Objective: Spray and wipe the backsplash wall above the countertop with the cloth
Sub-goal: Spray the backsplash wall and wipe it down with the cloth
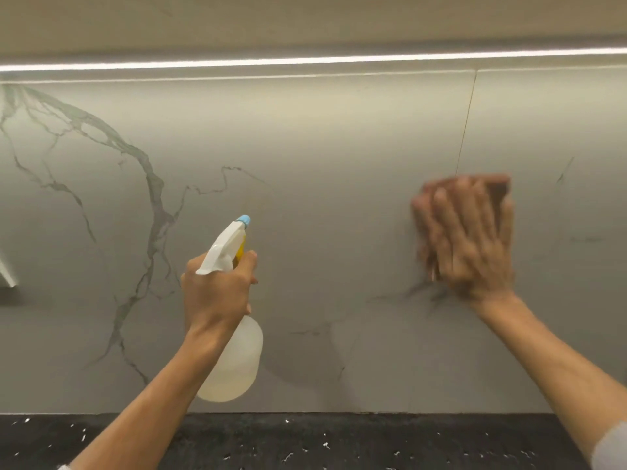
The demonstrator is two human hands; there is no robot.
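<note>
The backsplash wall (322, 164) is pale grey marble with dark veins on its left side. My left hand (217, 293) grips the neck of a translucent spray bottle (237, 361) with a white trigger head and a blue nozzle, which points up at the wall. My right hand (471, 235) lies flat with spread fingers on a brown cloth (501, 195), pressing it against the wall at the right. The hand is motion-blurred and covers most of the cloth.
A black speckled countertop (305, 442) runs along the bottom edge. A bright light strip (305, 61) glows under the cabinet above the wall. A thin vertical panel seam (466, 123) rises above my right hand. Part of a metal object (6, 276) shows at the far left.
</note>
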